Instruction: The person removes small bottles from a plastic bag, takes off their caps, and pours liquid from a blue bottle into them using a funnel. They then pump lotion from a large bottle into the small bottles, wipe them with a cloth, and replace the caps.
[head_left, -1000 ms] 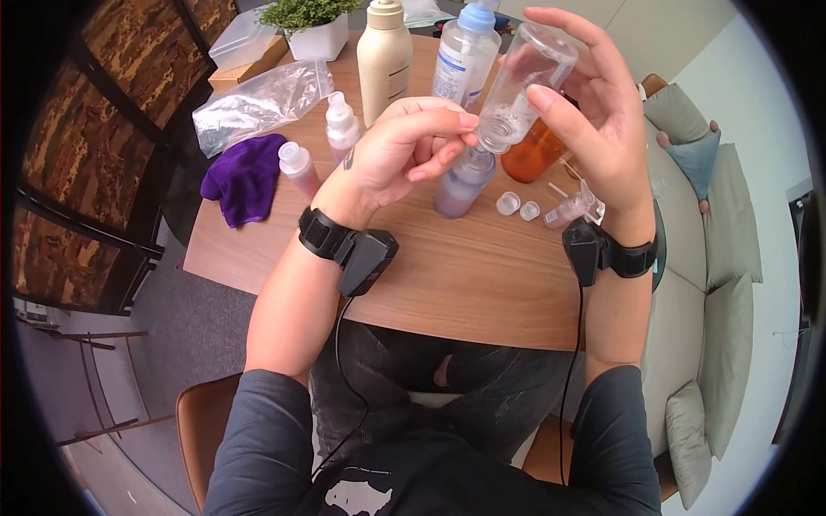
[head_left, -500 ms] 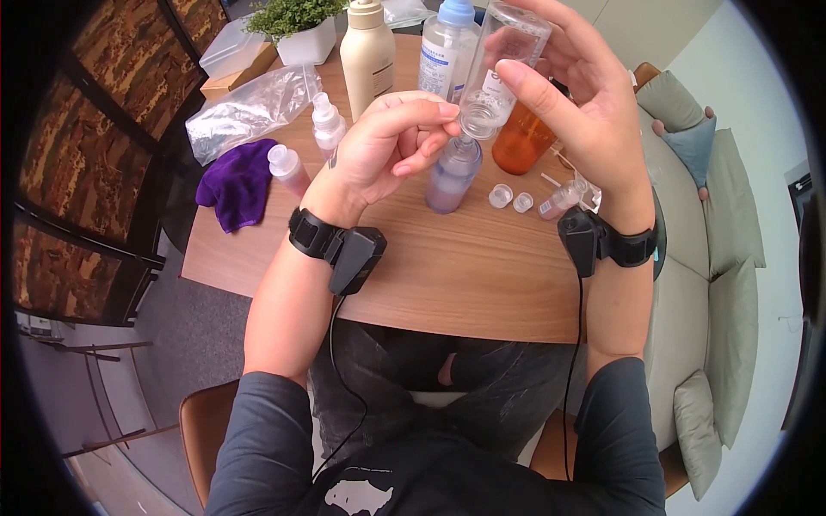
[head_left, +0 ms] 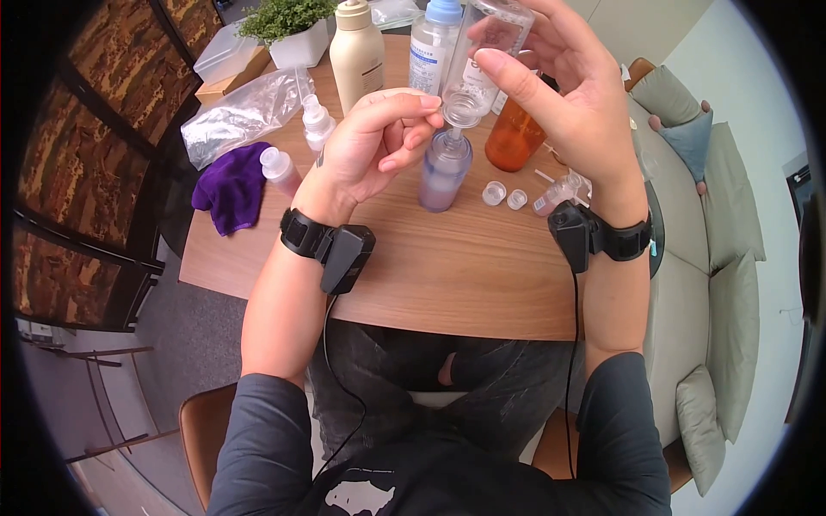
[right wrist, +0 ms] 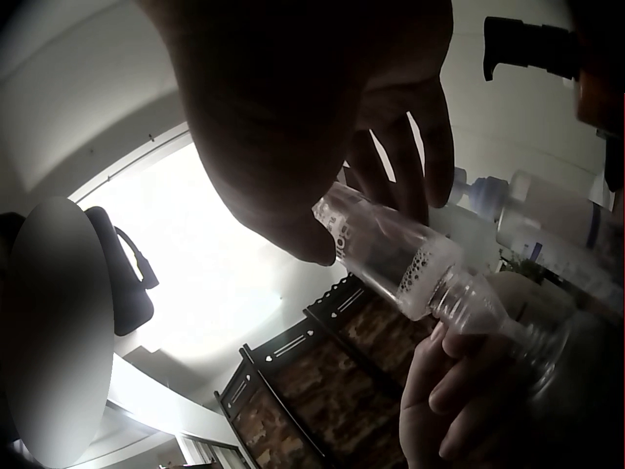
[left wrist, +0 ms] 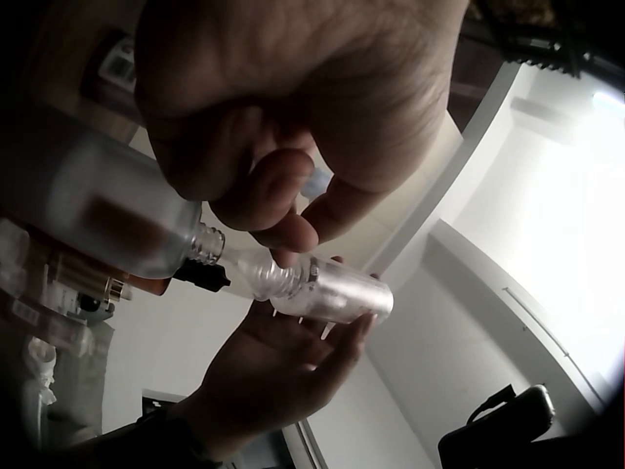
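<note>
My right hand [head_left: 572, 107] holds a clear bottle [head_left: 483, 64] tilted neck-down, thumb on the near side and fingers behind. Foamy droplets cling inside near its shoulder, as the right wrist view shows. Its mouth sits at a small clear funnel [right wrist: 480, 311]. The left hand [head_left: 372, 142] pinches that funnel at its rim between thumb and forefinger, with the other fingers curled. Below, the funnel's stem points into the neck of a translucent bottle [head_left: 445, 178] standing on the table, which contains pale purple liquid.
Behind stand a cream pump bottle [head_left: 357, 60], a blue-capped bottle [head_left: 430, 56] and an amber bottle [head_left: 514, 138]. Two small clear caps [head_left: 494, 193] and a little bottle [head_left: 555, 196] lie to the right. Leftward are a purple cloth [head_left: 231, 189], a plastic bag [head_left: 241, 120] and two small bottles [head_left: 280, 168].
Both hands, the clear bottle and the table things have shifted left together in the head view. The hands keep the same hold, with the bottle neck staying at the funnel.
</note>
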A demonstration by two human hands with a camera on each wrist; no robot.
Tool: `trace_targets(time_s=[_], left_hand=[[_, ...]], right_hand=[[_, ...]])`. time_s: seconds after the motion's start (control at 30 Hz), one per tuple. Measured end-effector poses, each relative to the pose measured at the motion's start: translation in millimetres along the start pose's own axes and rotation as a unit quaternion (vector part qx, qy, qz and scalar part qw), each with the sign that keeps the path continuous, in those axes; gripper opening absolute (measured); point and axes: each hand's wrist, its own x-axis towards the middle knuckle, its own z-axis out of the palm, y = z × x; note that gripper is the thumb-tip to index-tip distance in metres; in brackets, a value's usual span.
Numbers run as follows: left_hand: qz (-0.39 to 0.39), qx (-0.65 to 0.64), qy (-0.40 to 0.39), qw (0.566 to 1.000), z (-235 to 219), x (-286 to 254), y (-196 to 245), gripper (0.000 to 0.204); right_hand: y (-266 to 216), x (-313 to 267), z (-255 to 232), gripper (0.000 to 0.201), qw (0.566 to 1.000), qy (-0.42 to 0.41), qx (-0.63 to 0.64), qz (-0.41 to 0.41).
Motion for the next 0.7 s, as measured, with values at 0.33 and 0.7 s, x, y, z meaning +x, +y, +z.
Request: trace_targets(time_s=[0.33,0.7], left_hand=[[-0.013,-0.047,-0.008,0.999,-0.5,0.5,-0.1,0.025],[-0.007,-0.014,0.002,1.0,-1.5,1.2,-1.8,0.025]], right_hand=[[6.5,1.1,0.0,0.056,1.0,0.01,0.005,-0.018],[12.1,2.0,-1.8,0.056,0.999,0.017,0.005,-0.033]])
